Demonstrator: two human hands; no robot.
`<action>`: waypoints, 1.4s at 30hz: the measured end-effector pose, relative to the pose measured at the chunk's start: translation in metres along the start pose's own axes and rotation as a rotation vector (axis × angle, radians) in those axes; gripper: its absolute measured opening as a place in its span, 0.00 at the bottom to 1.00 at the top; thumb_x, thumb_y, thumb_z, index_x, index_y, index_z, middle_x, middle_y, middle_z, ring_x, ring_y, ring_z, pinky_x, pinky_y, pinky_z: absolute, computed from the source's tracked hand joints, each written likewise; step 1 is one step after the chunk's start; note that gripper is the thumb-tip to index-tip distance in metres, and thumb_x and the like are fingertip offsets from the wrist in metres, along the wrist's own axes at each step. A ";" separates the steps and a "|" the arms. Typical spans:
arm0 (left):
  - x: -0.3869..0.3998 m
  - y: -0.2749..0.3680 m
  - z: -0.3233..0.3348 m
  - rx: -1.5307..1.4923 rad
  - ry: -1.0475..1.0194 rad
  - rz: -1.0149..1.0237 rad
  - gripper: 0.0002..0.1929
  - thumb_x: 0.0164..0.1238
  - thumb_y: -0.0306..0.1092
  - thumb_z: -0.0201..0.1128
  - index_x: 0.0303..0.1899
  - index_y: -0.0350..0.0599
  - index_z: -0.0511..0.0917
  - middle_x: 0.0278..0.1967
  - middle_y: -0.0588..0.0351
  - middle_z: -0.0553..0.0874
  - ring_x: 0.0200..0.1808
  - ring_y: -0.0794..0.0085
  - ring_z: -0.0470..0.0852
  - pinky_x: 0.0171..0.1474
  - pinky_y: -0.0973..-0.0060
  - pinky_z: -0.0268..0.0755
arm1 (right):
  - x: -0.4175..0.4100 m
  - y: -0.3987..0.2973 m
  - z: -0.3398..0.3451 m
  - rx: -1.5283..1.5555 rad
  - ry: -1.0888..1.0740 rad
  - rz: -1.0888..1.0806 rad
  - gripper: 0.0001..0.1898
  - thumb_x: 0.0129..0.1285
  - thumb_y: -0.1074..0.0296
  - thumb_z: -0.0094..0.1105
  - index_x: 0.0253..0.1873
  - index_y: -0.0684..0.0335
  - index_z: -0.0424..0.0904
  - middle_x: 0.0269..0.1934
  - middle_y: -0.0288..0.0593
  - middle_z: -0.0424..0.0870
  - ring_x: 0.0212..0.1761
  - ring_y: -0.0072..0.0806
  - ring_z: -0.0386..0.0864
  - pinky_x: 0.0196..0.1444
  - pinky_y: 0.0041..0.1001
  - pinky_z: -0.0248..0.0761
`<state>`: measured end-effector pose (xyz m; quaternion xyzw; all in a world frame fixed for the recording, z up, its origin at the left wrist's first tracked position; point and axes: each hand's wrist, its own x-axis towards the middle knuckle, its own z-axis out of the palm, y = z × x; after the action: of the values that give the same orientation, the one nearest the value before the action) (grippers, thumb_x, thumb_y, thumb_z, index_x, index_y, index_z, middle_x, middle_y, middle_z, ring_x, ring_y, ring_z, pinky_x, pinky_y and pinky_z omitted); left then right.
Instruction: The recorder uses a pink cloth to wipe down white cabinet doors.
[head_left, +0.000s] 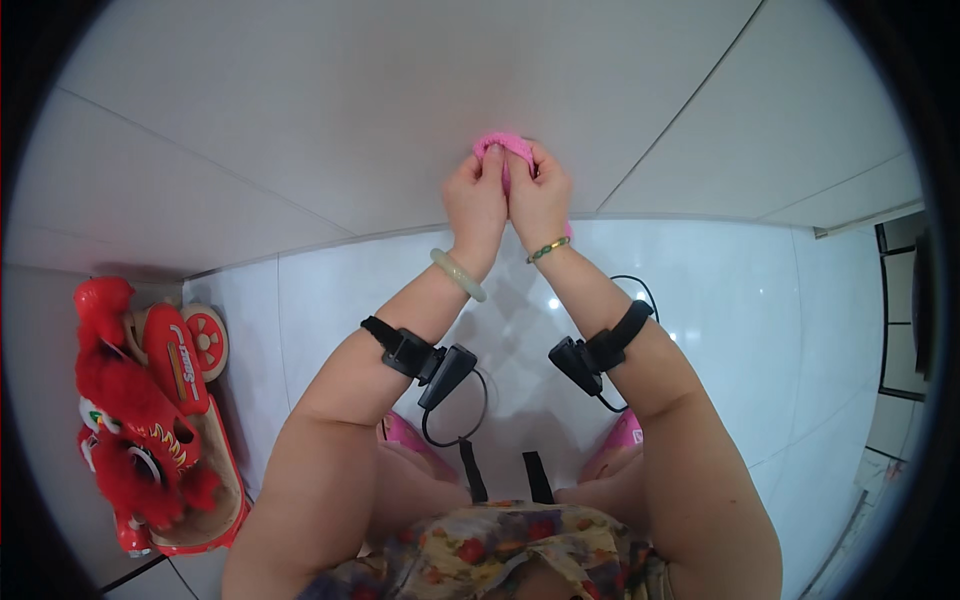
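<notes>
A bunched pink cloth is held between both hands, in front of a pale tiled wall. My left hand grips its left side, thumb on top. Opposite it, my right hand closes on the right side, with the two thumbs side by side. A small pink piece also shows beside the right wrist. The fingertips behind the cloth are hidden. A pale green bangle circles the left wrist and a green and gold bracelet the right.
At the left stands a red and beige wheeled ride-on toy with a furry red lion-like figure on it. Glossy white floor tiles lie below the wall. Black devices with cables are strapped to both forearms.
</notes>
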<state>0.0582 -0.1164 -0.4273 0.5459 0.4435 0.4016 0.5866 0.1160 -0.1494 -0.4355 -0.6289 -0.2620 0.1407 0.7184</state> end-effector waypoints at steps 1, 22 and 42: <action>-0.001 0.002 0.001 -0.044 0.001 -0.035 0.13 0.72 0.39 0.58 0.31 0.41 0.80 0.22 0.66 0.76 0.24 0.83 0.69 0.26 0.79 0.62 | -0.001 0.001 -0.002 -0.002 0.000 0.005 0.10 0.62 0.67 0.57 0.34 0.70 0.80 0.20 0.43 0.76 0.22 0.24 0.70 0.26 0.28 0.65; 0.003 0.034 -0.018 -0.313 -0.121 0.039 0.11 0.68 0.39 0.65 0.36 0.40 0.80 0.31 0.63 0.80 0.30 0.82 0.74 0.33 0.79 0.68 | 0.032 -0.076 -0.020 0.347 -0.217 0.380 0.10 0.60 0.68 0.59 0.37 0.71 0.83 0.29 0.40 0.82 0.27 0.23 0.78 0.29 0.22 0.71; 0.025 0.012 -0.082 -0.512 -0.481 -0.787 0.16 0.71 0.35 0.51 0.55 0.36 0.73 0.51 0.49 0.81 0.53 0.61 0.80 0.58 0.59 0.73 | 0.047 -0.026 -0.089 0.593 -0.182 0.816 0.10 0.63 0.67 0.52 0.45 0.67 0.74 0.43 0.47 0.81 0.46 0.34 0.80 0.50 0.37 0.75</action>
<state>-0.0133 -0.0683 -0.4182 0.2541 0.3555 0.1098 0.8928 0.2003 -0.2025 -0.4066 -0.4342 -0.0055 0.5323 0.7267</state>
